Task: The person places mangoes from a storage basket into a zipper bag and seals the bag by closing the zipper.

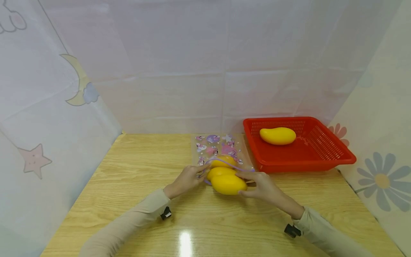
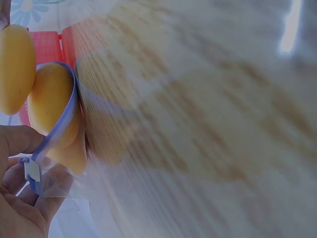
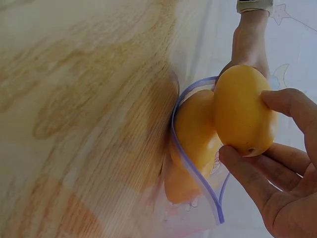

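Note:
A clear zip bag (image 1: 199,150) with pink and purple cartoon prints lies on the table, its purple-edged mouth held apart toward me. Two yellow mangoes are in it: one deeper (image 1: 224,160), the other (image 1: 216,172) just inside the mouth. My left hand (image 1: 187,181) pinches the bag's rim near the white slider (image 2: 32,170), as the left wrist view shows. My right hand (image 1: 264,187) grips another mango (image 1: 228,184) by its end, between thumb and fingers, in front of the mouth. In the right wrist view this held mango (image 3: 243,111) overlaps the ones in the bag.
A red plastic basket (image 1: 298,166) stands at the back right of the wooden table (image 1: 144,160), with one mango (image 1: 278,136) inside. Its left side is close to the bag. Printed cloth sheets hang behind and on both sides.

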{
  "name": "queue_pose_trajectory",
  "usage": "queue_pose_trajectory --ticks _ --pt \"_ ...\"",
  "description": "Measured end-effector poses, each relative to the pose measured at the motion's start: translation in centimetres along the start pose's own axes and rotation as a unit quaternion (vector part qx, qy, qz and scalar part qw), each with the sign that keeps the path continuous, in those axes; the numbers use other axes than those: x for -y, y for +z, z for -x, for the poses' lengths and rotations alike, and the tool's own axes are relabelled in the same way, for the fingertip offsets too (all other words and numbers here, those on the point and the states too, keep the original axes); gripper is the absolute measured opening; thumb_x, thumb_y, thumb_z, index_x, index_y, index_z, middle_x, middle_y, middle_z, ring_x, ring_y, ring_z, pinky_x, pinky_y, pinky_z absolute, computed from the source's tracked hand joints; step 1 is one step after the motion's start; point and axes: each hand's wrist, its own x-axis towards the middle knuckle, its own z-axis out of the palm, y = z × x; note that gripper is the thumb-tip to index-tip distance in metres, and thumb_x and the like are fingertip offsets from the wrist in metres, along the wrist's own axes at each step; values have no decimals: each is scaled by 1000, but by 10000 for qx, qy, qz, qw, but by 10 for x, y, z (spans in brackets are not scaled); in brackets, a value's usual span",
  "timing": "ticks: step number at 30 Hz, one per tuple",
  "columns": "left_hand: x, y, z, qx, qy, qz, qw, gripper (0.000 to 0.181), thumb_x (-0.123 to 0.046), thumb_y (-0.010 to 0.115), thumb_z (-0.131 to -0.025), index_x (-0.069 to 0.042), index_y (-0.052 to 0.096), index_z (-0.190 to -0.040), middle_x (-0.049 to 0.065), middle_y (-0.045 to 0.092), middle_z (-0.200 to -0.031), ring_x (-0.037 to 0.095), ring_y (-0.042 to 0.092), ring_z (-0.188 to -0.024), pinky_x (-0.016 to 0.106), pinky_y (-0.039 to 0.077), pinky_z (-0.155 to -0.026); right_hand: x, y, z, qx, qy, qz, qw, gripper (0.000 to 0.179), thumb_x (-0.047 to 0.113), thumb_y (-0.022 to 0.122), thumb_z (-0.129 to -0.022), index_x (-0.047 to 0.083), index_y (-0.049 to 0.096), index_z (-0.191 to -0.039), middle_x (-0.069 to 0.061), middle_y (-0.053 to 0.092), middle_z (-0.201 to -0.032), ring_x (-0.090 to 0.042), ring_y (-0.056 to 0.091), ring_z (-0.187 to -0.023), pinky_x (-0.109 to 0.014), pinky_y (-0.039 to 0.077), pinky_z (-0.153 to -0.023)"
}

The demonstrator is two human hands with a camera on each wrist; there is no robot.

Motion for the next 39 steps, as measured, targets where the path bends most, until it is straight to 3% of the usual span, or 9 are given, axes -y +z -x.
queue_pose_trajectory --ticks 4,16,24,33,39 --pt "-1 0 2 6 -12 23 10000 51 8 67 -89 5 52 -138 17 62 -127 -1 38 -47 15 48 -51 0 2 0 -27 -1 7 10000 56 11 83 -81 -10 61 -128 -21 65 -123 -28 68 -99 -30 58 -75" --pt "-2 0 0 -64 48 53 10000 53 7 67 -89 3 50 -140 18 61 -128 -2 32 -43 15 45 -47 0 5 -2 -55 179 -32 9998 57 15 82 -83 -8 60 -130 -22 62 -128 -29 68 -101 -29 58 -76" --pt "-1 1 0 -164 179 73 9997 54 8 67 -89 5 50 -140 19 60 -129 0 38 -46 14 47 -51 1 6 -3 -130 80 173 9997 57 14 83 -81 -8 61 -129 -21 63 -127 -28 68 -100 -28 58 -76" --pt "-2 0 0 -155 204 77 9996 57 10 67 -88 4 48 -142 20 61 -127 -1 34 -44 16 46 -48 4 7 -6 -126 101 228 9996 57 14 83 -82 -8 60 -129 -21 62 -128 -29 68 -101 -35 58 -77" --pt "-3 -1 0 -146 177 98 9997 61 11 67 -87 2 47 -144 21 62 -126 -2 33 -44 15 43 -46 5 9 -8 -175 130 329 9992 57 11 83 -81 -8 60 -129 -22 61 -129 -30 67 -103 -30 57 -78"
